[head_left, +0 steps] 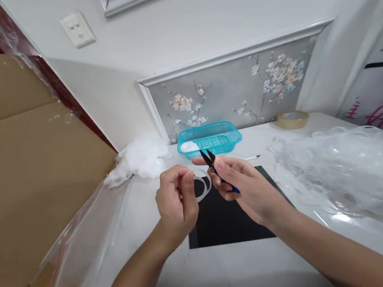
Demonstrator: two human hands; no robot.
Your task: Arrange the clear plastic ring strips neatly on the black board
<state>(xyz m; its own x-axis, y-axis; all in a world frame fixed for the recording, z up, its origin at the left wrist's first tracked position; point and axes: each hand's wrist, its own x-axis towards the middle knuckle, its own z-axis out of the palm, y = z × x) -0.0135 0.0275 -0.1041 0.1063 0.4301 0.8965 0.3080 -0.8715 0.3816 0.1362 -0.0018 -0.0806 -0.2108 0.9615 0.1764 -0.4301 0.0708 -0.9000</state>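
Note:
My left hand (177,195) pinches a translucent white ring-shaped piece (202,189), whose loops stick out to the right of my thumb. In my right hand (237,180) is a pair of thread snips (211,164) with dark blades and a blue handle. The blades point up and slightly left, a little apart at the tips. Both hands are raised over a black mat (230,223) on the white table. Behind them sits a blue plastic basket (227,146) with a white item (189,147) in its left end.
To the right spreads a big pile of translucent rings (351,179). A tape roll (292,120) lies by the wall, and a slim white tool with a dark tip (253,157) behind the mat. White crumpled material (144,157), a clear bag (86,256) and a cardboard box (29,169) are left.

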